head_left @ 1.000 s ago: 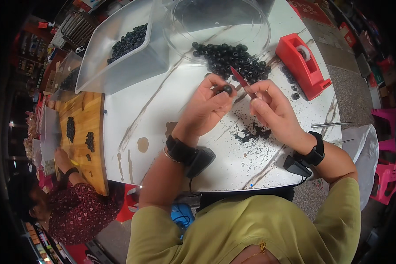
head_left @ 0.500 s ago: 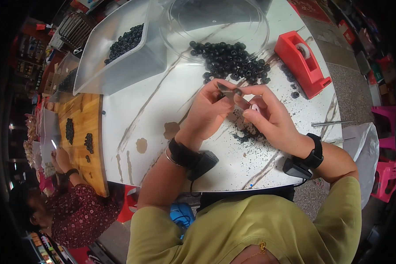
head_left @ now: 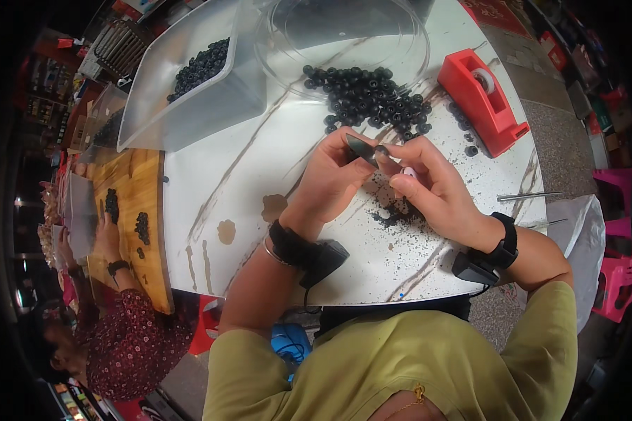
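My two hands meet above the table, just below a heap of black round beads with pale centres. In my right hand is a small knife with a pinkish-white handle. Its blade slants up and left, across the fingers of my left hand. One dark round bead sits at the fingertips beside the blade, and my left fingers are closed around it; part of their grip is hidden. Dark shavings lie scattered on the white table under my hands.
A translucent bin of dark beads stands at the far left, beside a clear round lid or dish. A red tape dispenser and metal rods lie on the right. At left, another person works at a wooden board.
The blade and bead have shifted slightly, with the blade now more fully exposed between my hands. At left, the other person's hands have moved up over the board.
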The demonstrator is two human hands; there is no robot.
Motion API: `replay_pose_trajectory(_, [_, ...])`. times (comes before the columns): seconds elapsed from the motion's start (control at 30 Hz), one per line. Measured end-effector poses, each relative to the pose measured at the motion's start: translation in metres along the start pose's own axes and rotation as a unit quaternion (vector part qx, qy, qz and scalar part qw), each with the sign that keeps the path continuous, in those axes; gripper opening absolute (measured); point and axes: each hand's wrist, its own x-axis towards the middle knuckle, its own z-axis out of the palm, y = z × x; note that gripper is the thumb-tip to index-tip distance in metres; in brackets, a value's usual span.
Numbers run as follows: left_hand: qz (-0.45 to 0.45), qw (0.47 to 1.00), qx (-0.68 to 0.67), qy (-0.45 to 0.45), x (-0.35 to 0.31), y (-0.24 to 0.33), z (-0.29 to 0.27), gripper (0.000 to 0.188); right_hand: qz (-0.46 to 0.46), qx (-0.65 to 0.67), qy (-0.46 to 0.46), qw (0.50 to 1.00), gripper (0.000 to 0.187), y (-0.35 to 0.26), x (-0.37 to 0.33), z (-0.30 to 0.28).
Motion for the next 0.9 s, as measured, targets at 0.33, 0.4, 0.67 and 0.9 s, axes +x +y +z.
replay_pose_trajectory(0.33, [0.001,1.000,-0.023,-0.016,0.000,0.003,0.002,0.013,-0.023,-0.016,0.005,1.000,0.029,0.000,-0.001,0.002])
replay_pose_trajectory(0.4, [0.008,0.999,-0.018,-0.029,0.001,0.004,0.004,0.014,-0.016,-0.019,0.005,1.000,0.029,-0.001,-0.001,0.001])
replay_pose_trajectory(0.67, [-0.054,0.996,-0.073,0.013,0.000,0.014,0.007,0.018,-0.017,0.040,0.092,0.995,0.022,-0.003,0.006,0.003])
replay_pose_trajectory(0.9, [-0.069,0.981,-0.169,0.061,0.004,0.017,0.007,0.007,-0.015,0.035,0.087,0.995,0.022,-0.002,0.006,0.001])
